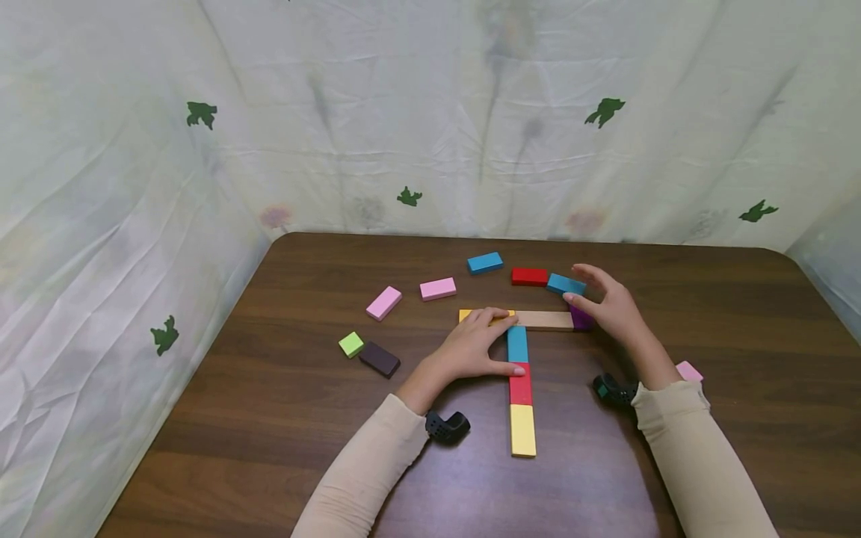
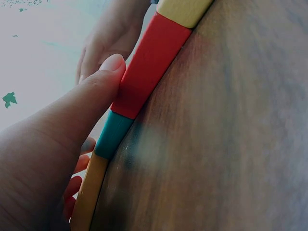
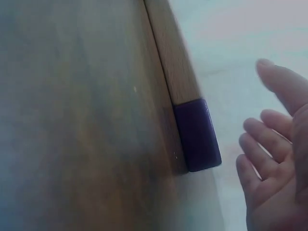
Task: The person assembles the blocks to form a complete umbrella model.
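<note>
Coloured wooden blocks form a T on the table. Its stem runs from a yellow block (image 1: 522, 431) through a red block (image 1: 521, 392) to a blue block (image 1: 517, 344). Across the top lie an orange-yellow block (image 1: 465, 314), a plain wood block (image 1: 546, 320) and a purple block (image 1: 581, 320). My left hand (image 1: 471, 347) rests over the junction, thumb on the red block's edge and fingers along the orange-yellow block. Beside the purple block, my right hand (image 1: 610, 308) is spread and holds nothing. Its fingers are close to a loose blue block (image 1: 563, 284).
Behind the T lie a red block (image 1: 529, 276) and another blue block (image 1: 485, 263). Two pink blocks (image 1: 438, 289), a small green block (image 1: 351, 344) and a dark block (image 1: 380, 359) are to the left. One pink block (image 1: 688, 370) sits by the right sleeve.
</note>
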Tool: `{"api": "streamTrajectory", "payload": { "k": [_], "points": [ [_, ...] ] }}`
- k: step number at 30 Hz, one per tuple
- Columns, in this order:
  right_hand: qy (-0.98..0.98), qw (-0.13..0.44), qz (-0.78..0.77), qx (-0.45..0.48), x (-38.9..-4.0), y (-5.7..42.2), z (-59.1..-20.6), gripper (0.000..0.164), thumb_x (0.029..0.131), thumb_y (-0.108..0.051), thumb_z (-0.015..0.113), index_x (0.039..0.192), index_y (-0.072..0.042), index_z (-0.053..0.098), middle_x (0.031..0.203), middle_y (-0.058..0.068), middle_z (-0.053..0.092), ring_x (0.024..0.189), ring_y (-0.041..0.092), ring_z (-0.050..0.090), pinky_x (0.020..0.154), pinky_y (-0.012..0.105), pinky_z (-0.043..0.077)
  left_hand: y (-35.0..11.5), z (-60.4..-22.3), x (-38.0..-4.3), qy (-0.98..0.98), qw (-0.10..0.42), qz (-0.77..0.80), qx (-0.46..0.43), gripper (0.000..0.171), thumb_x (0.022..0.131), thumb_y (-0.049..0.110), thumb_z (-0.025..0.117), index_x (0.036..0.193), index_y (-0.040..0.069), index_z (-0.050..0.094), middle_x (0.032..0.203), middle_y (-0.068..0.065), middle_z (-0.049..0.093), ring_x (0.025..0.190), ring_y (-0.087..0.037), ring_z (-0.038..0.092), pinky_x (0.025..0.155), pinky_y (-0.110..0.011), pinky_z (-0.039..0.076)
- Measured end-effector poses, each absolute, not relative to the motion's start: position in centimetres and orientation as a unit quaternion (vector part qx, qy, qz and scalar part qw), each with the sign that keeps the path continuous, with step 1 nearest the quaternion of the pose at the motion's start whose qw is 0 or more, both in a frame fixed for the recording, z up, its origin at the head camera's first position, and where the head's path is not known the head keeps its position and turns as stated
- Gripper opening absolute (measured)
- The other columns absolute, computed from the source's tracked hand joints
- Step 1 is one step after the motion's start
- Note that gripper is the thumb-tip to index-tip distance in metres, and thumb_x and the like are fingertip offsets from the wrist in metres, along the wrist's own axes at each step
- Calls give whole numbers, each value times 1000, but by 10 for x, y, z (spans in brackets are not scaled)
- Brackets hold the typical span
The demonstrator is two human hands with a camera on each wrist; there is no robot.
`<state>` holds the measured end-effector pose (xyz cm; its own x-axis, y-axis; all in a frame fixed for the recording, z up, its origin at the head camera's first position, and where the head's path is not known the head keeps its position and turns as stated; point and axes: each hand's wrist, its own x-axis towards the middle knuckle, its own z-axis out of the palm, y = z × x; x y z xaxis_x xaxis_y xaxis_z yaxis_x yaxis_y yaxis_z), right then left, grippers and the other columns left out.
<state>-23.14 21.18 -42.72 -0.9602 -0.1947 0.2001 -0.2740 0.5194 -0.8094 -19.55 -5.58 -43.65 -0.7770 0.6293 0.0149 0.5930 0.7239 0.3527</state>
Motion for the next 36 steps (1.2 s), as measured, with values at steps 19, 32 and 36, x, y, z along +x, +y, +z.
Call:
{"api": "streamTrajectory", "payload": {
  "k": [19, 32, 36],
  "points": [
    [-890, 6, 432, 143, -222, 215, -439, 68, 76, -30, 72, 131, -5, 41, 130, 19, 43, 122, 37, 34, 97, 52, 27, -56, -434, -194, 927, 53, 172, 329, 89, 68, 75, 47, 140, 25, 32, 136, 3, 32, 122, -15, 27, 97, -35, 31],
    [-891, 4, 424, 161, -223, 215, -439, 62, 79, -26, 70, 130, -2, 42, 127, 20, 45, 121, 38, 36, 96, 52, 27, -57, -437, -196, 926, 16, 177, 332, 77, 77, 67, 48, 138, 22, 37, 131, 2, 38, 119, -16, 32, 98, -33, 29],
    [-892, 0, 426, 155, -223, 215, -439, 62, 79, -26, 70, 129, -2, 43, 128, 19, 45, 121, 38, 36, 97, 51, 28, -56, -438, -199, 924, 4, 182, 337, 72, 79, 63, 49, 137, 19, 39, 129, 2, 40, 119, -16, 33, 99, -32, 27]
  ]
}}
